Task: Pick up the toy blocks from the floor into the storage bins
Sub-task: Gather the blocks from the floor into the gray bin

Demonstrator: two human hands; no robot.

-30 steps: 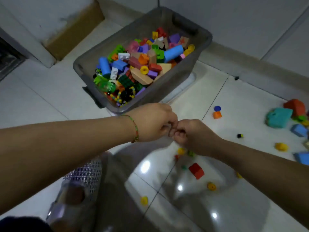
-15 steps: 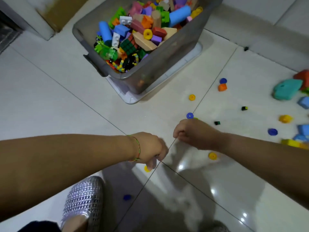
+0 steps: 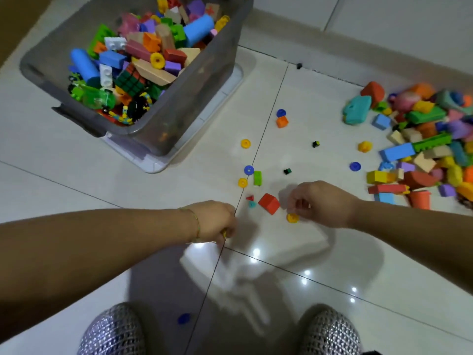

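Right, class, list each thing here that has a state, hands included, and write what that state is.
storage bin, lid off, nearly full of blocks
left hand, fingers curled round a small yellow piece
right hand, fingers curled beside the yellow disc, grip unclear
red block, loose on the floor
block pile, on the floor, not binned

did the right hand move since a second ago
Yes: the right hand left the left hand, going rightward past the red block to a yellow disc.
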